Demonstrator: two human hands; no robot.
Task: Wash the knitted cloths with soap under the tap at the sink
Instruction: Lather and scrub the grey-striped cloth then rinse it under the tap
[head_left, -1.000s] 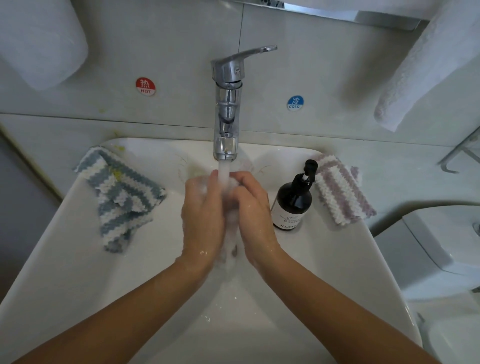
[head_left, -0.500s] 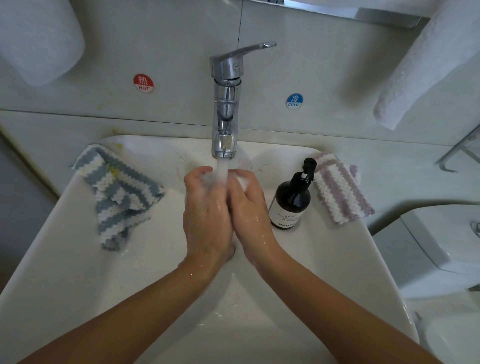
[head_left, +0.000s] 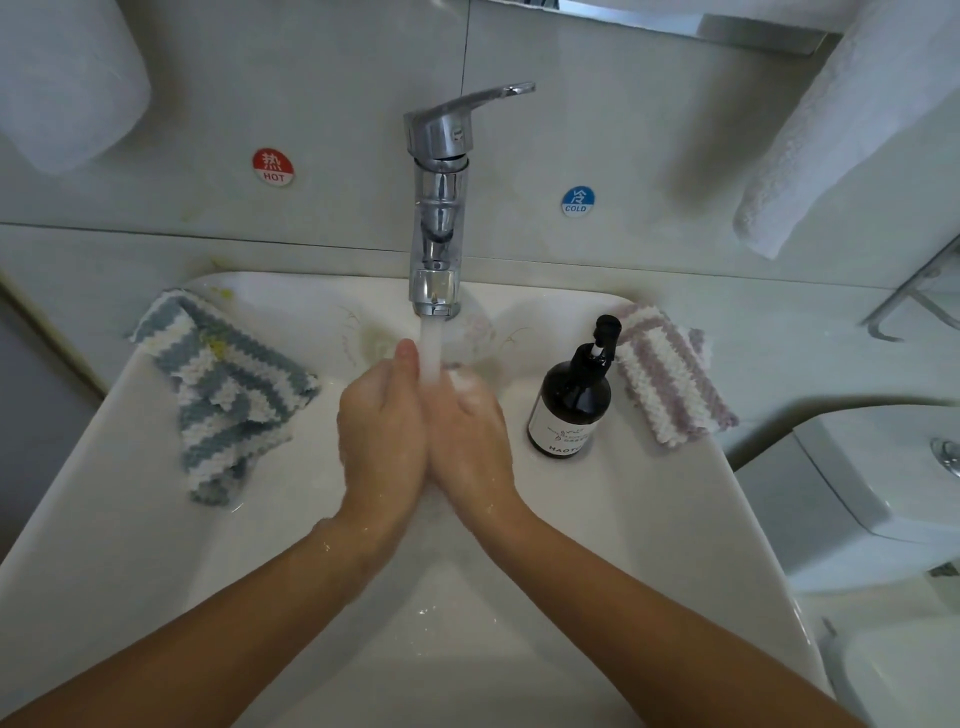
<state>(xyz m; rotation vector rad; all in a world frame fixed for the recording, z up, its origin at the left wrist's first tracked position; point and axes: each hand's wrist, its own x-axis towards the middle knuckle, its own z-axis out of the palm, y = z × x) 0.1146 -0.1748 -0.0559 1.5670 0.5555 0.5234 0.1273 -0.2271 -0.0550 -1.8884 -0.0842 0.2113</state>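
Observation:
Water runs from the chrome tap (head_left: 439, 208) in a white stream (head_left: 430, 348) into the white sink (head_left: 675, 519). My left hand (head_left: 382, 431) and my right hand (head_left: 472, 441) are pressed together palm to palm under the stream, wet and foamy, with no cloth visible between them. A blue-and-white striped knitted cloth (head_left: 228, 395) lies crumpled on the sink's left rim. At the back right, a purple-and-white striped knitted cloth (head_left: 670, 379) lies on the rim. The dark soap pump bottle (head_left: 569, 405) stands just right of my right hand.
A white towel (head_left: 831, 130) hangs at the upper right and a white roll (head_left: 67, 78) at the upper left. Hot and cold stickers flank the tap on the wall. A white toilet tank (head_left: 857, 493) stands right of the sink.
My hands have kept rubbing against each other under the water and now sit closer, palms together. The foam between them has thinned. Both cloths and the bottle stay where they were.

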